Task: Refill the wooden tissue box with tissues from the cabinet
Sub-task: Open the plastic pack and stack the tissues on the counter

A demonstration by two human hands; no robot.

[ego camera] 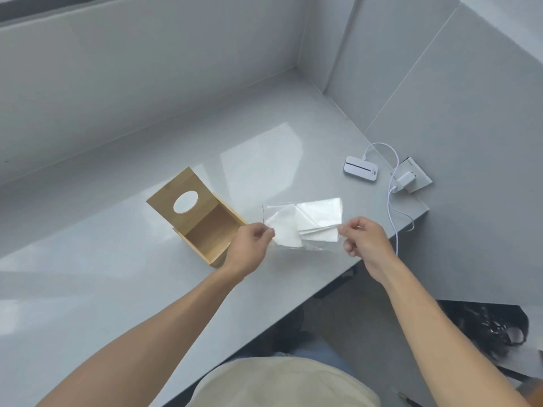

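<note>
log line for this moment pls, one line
left hand: pinches tissue pack | right hand: pinches pack's other end | wooden tissue box: lid open, looks empty | pack above counter

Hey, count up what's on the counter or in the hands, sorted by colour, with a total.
Wooden brown: 1, the wooden tissue box, lid open.
White: 3, the tissue pack, the small white device, the charger with cable.
Total: 4
</note>
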